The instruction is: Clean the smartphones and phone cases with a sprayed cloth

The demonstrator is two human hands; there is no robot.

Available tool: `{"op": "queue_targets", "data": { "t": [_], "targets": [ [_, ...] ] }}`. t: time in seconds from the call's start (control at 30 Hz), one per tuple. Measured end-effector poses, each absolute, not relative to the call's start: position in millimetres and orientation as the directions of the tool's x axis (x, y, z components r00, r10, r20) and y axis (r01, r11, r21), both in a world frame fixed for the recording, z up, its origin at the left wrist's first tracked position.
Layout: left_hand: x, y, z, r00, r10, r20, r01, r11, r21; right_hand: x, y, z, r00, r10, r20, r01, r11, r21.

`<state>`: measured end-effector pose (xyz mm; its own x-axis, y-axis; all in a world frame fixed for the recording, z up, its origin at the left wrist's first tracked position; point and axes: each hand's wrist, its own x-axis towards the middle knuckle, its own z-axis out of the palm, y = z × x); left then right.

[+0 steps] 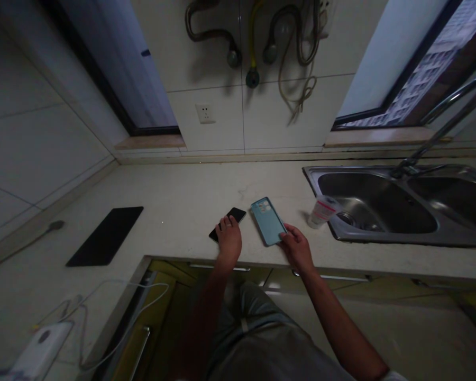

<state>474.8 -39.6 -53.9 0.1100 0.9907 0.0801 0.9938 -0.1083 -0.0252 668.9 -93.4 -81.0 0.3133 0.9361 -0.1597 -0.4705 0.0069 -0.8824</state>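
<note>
My left hand (229, 233) is on a black smartphone (237, 214) that lies face up and slanted near the counter's front edge. Its fingers curl over the dark screen, and the thumb is hidden. A teal phone case (268, 222) is tilted just right of the phone, its back and pale camera cutouts facing me. My right hand (296, 244) pinches this case at its lower right corner, thumb on the back face. The two hands are apart, with the phone and case almost side by side.
A clear plastic cup (322, 211) with red print stands right of the case, by the metal sink (375, 203) and its faucet (440, 121). At left are a black flat mat (105, 236), a white power bank (43, 349) and loose cables (122, 283). Pipes (252, 53) hang on the wall.
</note>
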Motion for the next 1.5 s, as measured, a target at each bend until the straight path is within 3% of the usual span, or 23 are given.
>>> {"op": "queue_targets", "data": {
  "t": [0.43,0.67,0.9,1.0,1.07,1.13,1.2,1.23,1.3,1.4,1.5],
  "targets": [
    [473.6,-42.7,-64.7,0.064,0.993,0.095,0.998,-0.063,-0.012,670.7,-93.5,-82.7,0.283,0.947,-0.151,-0.444,-0.01,-0.896],
    [474.6,-40.2,-47.7,0.004,0.994,0.111,0.999,-0.01,0.053,670.8,-93.4,-82.9,0.284,0.948,-0.143,-0.422,-0.01,-0.907],
    [476.3,-35.5,-39.5,-0.08,0.98,0.183,0.99,0.057,0.128,673.8,-92.7,-78.2,0.244,0.953,-0.182,-0.502,-0.036,-0.864],
    [478.9,-43.4,-39.6,-0.098,0.956,0.278,0.95,0.007,0.311,676.4,-94.5,-75.4,0.202,0.951,-0.233,-0.569,-0.08,-0.819],
    [483.8,-49.9,-42.7,-0.121,0.932,0.342,0.825,-0.097,0.557,675.4,-97.1,-73.8,0.186,0.949,-0.254,-0.602,-0.094,-0.793],
    [491.7,-54.2,-47.9,-0.154,0.949,0.276,0.514,-0.162,0.842,671.2,-100.5,-71.4,0.182,0.951,-0.249,-0.611,-0.089,-0.787],
    [500.3,-54.6,-54.0,-0.117,0.989,0.095,0.113,-0.082,0.99,665.5,-103.7,-67.8,0.157,0.961,-0.228,-0.586,-0.096,-0.805],
    [503.7,-53.2,-56.9,-0.08,0.997,0.019,-0.033,-0.022,0.999,663.4,-104.5,-65.5,0.127,0.969,-0.214,-0.553,-0.111,-0.826],
    [507.2,-48.5,-61.6,-0.055,0.996,-0.066,-0.164,0.056,0.985,663.5,-103.7,-60.9,0.074,0.985,-0.159,-0.435,-0.111,-0.894],
    [503.8,-40.0,-64.9,-0.096,0.99,-0.108,-0.096,0.098,0.991,677.8,-94.8,-56.1,0.152,0.988,0.025,-0.104,0.042,-0.994],
    [497.6,-34.3,-64.1,-0.14,0.989,-0.045,0.083,0.057,0.995,700.1,-80.3,-56.8,0.223,0.942,0.252,0.316,0.174,-0.933]
  ]
}}
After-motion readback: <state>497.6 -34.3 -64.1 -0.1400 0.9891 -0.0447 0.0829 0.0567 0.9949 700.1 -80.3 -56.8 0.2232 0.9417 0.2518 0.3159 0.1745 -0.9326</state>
